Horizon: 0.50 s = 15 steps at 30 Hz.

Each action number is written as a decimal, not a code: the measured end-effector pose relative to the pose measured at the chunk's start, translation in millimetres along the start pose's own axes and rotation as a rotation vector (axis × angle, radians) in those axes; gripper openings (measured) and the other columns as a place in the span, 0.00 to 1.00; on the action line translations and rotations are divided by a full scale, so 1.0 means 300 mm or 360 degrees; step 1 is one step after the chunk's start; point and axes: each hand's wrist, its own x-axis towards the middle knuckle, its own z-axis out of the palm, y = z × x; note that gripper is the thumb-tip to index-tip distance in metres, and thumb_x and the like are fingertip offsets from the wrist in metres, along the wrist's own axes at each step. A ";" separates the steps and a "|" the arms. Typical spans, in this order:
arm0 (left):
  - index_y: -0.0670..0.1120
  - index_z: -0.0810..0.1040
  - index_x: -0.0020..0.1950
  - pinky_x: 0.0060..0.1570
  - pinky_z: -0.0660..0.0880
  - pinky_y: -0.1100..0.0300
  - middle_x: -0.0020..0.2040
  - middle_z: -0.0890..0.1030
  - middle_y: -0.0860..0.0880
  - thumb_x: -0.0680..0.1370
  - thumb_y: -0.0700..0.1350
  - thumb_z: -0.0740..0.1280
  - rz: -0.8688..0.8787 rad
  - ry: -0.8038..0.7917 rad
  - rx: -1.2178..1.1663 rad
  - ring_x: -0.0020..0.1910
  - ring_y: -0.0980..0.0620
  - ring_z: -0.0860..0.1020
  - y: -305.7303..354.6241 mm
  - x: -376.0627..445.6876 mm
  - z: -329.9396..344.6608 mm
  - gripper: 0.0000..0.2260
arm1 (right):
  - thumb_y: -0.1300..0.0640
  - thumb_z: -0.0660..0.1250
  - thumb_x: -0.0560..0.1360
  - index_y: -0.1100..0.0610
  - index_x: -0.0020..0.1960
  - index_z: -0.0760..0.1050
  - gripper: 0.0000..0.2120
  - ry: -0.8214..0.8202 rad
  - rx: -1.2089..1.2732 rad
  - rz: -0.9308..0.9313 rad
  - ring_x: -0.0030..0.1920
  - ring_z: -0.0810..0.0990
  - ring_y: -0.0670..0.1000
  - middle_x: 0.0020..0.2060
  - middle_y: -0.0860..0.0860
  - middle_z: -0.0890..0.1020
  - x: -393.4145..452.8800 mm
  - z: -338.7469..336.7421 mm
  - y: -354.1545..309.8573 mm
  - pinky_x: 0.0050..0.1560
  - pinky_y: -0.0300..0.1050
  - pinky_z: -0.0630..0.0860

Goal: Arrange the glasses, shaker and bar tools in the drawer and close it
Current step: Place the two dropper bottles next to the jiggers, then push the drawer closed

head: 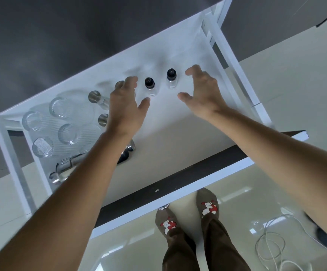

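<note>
The white drawer (pixel 178 137) is pulled out under a grey counter. Two small clear bottles with black caps stand upright at its back: one (pixel 150 85) just right of my left hand (pixel 126 108), the other (pixel 172 78) just left of my right hand (pixel 203 89). Both hands hover spread above the drawer, holding nothing. Several ribbed glasses (pixel 61 122) stand at the drawer's left. Steel-capped pieces (pixel 96 98) stand beside them, partly hidden by my left hand. A metal bar tool (pixel 64 167) lies at the front left, and my forearm covers part of a steel shaker piece (pixel 128 150).
The drawer's dark front panel (pixel 178 182) runs across in front of my feet. White rails (pixel 235 71) flank the drawer on the right. A white cable (pixel 272 243) lies coiled on the glossy floor at lower right.
</note>
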 end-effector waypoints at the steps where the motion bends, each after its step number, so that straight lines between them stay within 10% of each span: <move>1: 0.41 0.72 0.65 0.52 0.68 0.63 0.60 0.78 0.42 0.75 0.43 0.70 0.0006 0.0044 0.0004 0.55 0.46 0.78 0.011 -0.059 -0.019 0.20 | 0.54 0.66 0.76 0.57 0.68 0.64 0.23 -0.0047 -0.0040 -0.0001 0.63 0.72 0.57 0.63 0.57 0.73 -0.050 -0.025 0.003 0.55 0.45 0.68; 7: 0.43 0.69 0.70 0.70 0.66 0.45 0.72 0.66 0.42 0.78 0.55 0.61 -0.0293 0.0157 0.0163 0.73 0.42 0.65 -0.007 -0.588 -0.107 0.24 | 0.39 0.55 0.77 0.57 0.64 0.70 0.25 -0.0273 -0.0356 -0.0200 0.52 0.79 0.59 0.58 0.56 0.77 -0.492 -0.090 0.042 0.50 0.49 0.72; 15: 0.50 0.53 0.78 0.72 0.43 0.35 0.80 0.48 0.42 0.75 0.72 0.39 -0.0738 -0.0179 0.0404 0.79 0.42 0.42 -0.115 -0.893 -0.060 0.39 | 0.32 0.41 0.75 0.44 0.73 0.63 0.33 -0.0415 -0.0996 -0.0532 0.75 0.55 0.65 0.76 0.57 0.60 -0.618 0.015 0.133 0.70 0.65 0.51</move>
